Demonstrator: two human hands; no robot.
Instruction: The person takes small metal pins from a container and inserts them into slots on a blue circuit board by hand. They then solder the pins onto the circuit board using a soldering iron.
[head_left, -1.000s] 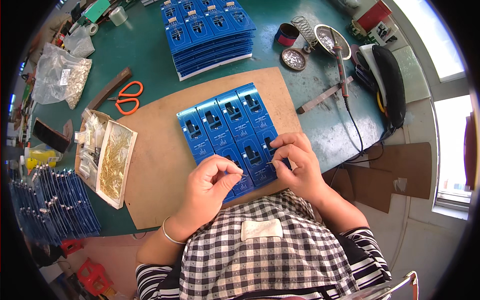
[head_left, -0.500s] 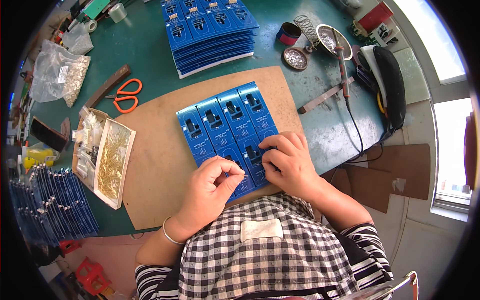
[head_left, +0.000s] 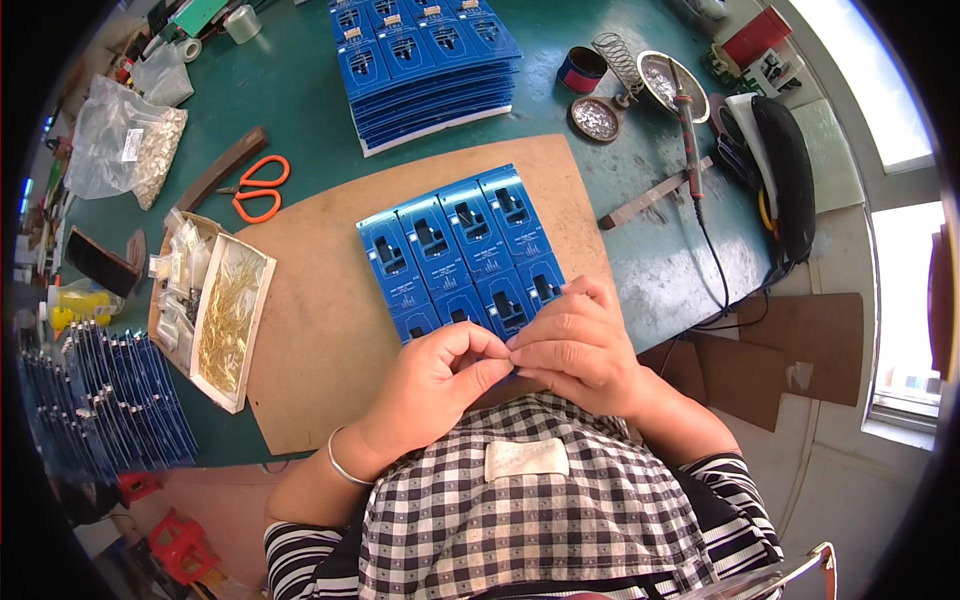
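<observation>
A blue circuit board panel [head_left: 455, 240], divided into several units with dark cutouts, lies on a brown board [head_left: 310, 290] in front of me. Over its near edge, my left hand [head_left: 440, 378] pinches thumb and index finger together. My right hand [head_left: 582, 350] meets it there, its fingertips pressed together against the left ones. Whatever is between the fingertips is too small and covered to make out. The panel's near right part is hidden beneath both hands.
Left of the panel, a box [head_left: 232, 320] holds thin gold-coloured wires beside small bags. Orange-handled scissors [head_left: 262, 190] lie beyond it. Stacked blue boards [head_left: 430, 85] stand at the back, more boards [head_left: 115, 400] at left. A soldering iron [head_left: 690, 150] rests at right, its cord hanging down.
My right hand has come off the panel's right side, moving toward me and left to meet my left fingertips. The left hand has shifted slightly right.
</observation>
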